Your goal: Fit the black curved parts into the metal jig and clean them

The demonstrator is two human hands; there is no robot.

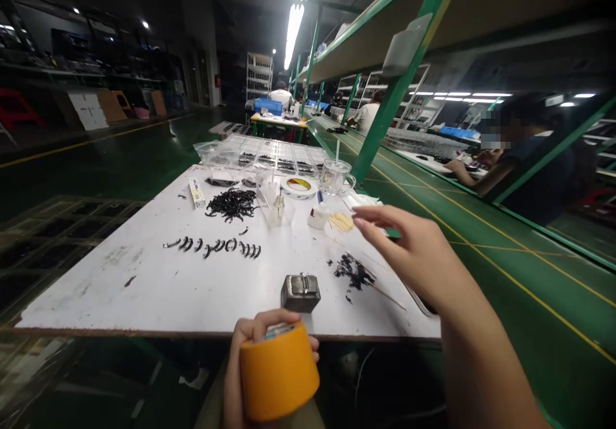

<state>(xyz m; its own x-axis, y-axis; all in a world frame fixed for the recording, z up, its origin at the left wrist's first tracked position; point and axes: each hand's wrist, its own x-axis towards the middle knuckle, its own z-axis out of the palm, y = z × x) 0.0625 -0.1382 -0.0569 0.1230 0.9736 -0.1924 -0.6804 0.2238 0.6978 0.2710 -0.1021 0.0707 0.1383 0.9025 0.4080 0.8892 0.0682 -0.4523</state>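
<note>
My left hand (pixel 245 358) grips a roll of orange tape (pixel 279 372) just below the near edge of the white work board (pixel 144 288). My right hand (pixel 409 249) hovers above the board's right side with fingers extended and apart, holding nothing I can see. Below it lie a small heap of black bits (pixel 353 270) and a thin wooden stick (pixel 385 294). A small grey metal block (pixel 301 292) sits on the board right in front of my left hand.
A row of black curved parts (pixel 216 246), a larger black pile (pixel 232 203), a tape roll (pixel 299 186), a clear cup (pixel 334 176), small bottles and clear trays (pixel 274 153) are on the board. A seated person (pixel 524 153) works at right beyond green posts (pixel 385 115).
</note>
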